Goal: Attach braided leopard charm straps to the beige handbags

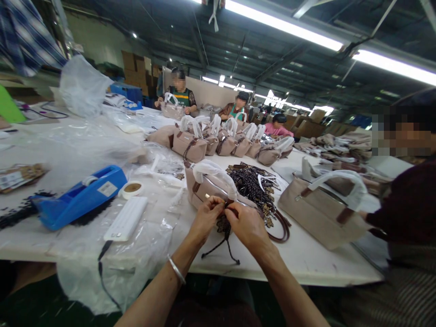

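Note:
Directly in front of me a beige handbag (200, 184) stands on the table, its handle wrapped in white padding. My left hand (207, 217) pinches at the bag's near side, below the handle. Beside it, my right hand (248, 223) is closed too, its fingertips meeting those of the left. Between and below them hangs a dark braided cord (226, 238) with a brownish ornament, its two ends lying on the tabletop. My fingers hide the exact point where the cord meets the bag. Just behind my right hand lies a pile of similar dark braided cords (250, 181).
To the left are a blue tape dispenser (81, 197), a tape roll (132, 189), a white power bank (126, 219) and plastic sheets. Finished-looking bags (190, 145) stand behind. Another bag (322, 211) is at right, near a co-worker (408, 195). Other people sit across the table (299, 268).

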The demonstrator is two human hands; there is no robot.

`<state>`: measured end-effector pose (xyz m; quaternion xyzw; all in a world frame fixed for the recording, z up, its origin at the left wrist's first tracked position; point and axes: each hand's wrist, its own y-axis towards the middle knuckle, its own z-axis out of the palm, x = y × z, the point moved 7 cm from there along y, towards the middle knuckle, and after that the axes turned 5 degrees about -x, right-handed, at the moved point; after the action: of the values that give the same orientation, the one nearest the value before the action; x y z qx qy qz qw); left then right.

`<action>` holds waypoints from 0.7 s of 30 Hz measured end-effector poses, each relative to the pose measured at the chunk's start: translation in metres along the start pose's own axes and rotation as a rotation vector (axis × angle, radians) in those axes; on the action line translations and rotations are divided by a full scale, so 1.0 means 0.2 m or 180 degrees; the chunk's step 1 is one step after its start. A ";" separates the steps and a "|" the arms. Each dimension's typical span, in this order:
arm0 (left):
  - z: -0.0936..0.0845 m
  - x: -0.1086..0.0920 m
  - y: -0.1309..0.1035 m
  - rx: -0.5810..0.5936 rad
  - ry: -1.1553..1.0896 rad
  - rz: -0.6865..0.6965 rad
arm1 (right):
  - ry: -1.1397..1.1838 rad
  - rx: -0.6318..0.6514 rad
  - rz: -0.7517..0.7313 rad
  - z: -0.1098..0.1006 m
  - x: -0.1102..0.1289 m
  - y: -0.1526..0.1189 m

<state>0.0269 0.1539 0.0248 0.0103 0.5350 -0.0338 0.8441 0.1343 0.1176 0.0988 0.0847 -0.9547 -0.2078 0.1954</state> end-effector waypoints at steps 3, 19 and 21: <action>-0.02 0.00 0.00 0.0072 0.0236 0.0007 | 0.0205 0.0094 0.0028 -0.01 -0.01 0.02; -0.02 -0.10 -0.05 -0.0031 0.1494 0.1062 | 0.0935 -0.0037 0.0361 0.02 -0.07 -0.03; -0.01 -0.09 -0.05 -0.0014 0.1469 0.1083 | 0.0929 -0.0113 0.0366 0.02 -0.06 -0.04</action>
<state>0.0160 0.1446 0.0397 0.1056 0.7036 0.1127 0.6936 0.1442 0.1149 0.0874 0.0557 -0.9156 -0.1987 0.3452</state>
